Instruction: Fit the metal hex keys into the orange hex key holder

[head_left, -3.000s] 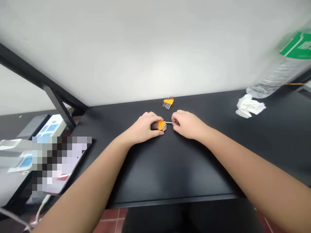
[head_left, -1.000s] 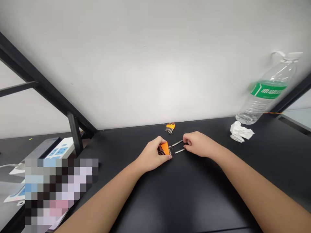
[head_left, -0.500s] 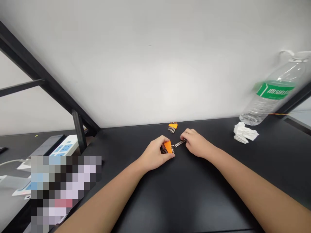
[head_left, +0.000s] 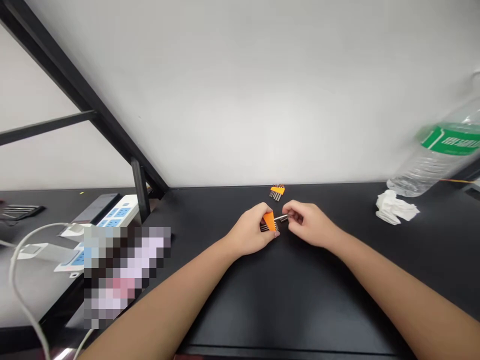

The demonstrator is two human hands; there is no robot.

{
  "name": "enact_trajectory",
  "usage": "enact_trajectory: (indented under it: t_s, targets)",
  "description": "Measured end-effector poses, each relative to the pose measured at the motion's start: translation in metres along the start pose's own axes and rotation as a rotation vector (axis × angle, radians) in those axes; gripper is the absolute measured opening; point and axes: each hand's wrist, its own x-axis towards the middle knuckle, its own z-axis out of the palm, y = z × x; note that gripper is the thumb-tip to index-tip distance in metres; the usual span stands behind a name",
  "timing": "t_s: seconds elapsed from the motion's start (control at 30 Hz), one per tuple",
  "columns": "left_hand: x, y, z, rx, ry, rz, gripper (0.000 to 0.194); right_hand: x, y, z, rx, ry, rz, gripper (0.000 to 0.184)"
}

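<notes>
the left hand [head_left: 249, 231] is gripping an orange holder [head_left: 269, 220] between its thumb and fingers, near the middle of the black table [head_left: 285, 305]. a row of thin metal hex keys [head_left: 264, 228] is sitting in that holder, with their ends showing on both sides of the orange part. the left grip is closing around the holder, and the palm is facing the right hand [head_left: 310, 225].

the right hand is pinching a loose metal key [head_left: 281, 217] between its thumb and fingers, so its grip is closed on the key. the key is pointing left and is reaching the side of the orange holder; whether it is going into a slot is too small to tell. a darker metal piece is lying just below the key, and i cannot tell if the fingers are holding it too.

a second orange holder [head_left: 278, 190], also carrying metal keys, is resting on the table beyond the hands, near the wall [head_left: 262, 100]. over on the right, a crumpled white tissue [head_left: 396, 207] is lying on the table, and a clear bottle [head_left: 420, 170] with a green label is standing just behind it.

on the left, past a black metal frame [head_left: 140, 190], a white power strip [head_left: 120, 214] is lying beside a dark flat object [head_left: 95, 207], and a white cable [head_left: 15, 280] is curving across the nearer corner.
</notes>
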Motion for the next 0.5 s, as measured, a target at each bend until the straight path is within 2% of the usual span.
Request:
enact_trajectory:
  t_s: [0.1,0.2,0.3,0.37,0.43,0.5]
  targets:
    - [0.0,-0.004,0.0,0.058,0.024,-0.008,0.029,0.001,0.011,-0.015,-0.103,-0.068,0.101,0.015]
    - [0.001,-0.006,0.0,0.08,0.038,-0.025,0.028,0.001,0.016,-0.023,-0.239,-0.183,0.117,0.012]
    - [0.001,-0.006,0.001,0.091,0.019,-0.023,0.029,-0.001,0.017,-0.022,-0.372,-0.125,0.066,0.01]
    - [0.001,-0.005,0.002,0.091,0.013,-0.019,0.03,-0.002,0.018,-0.018,-0.415,-0.081,0.002,0.02]
    - [0.0,-0.005,0.002,0.09,0.017,-0.023,0.031,-0.001,0.02,-0.013,-0.428,-0.089,-0.059,0.027]
    - [0.0,-0.004,0.002,0.093,0.016,-0.027,0.031,0.001,0.023,-0.007,-0.421,-0.112,-0.082,0.022]
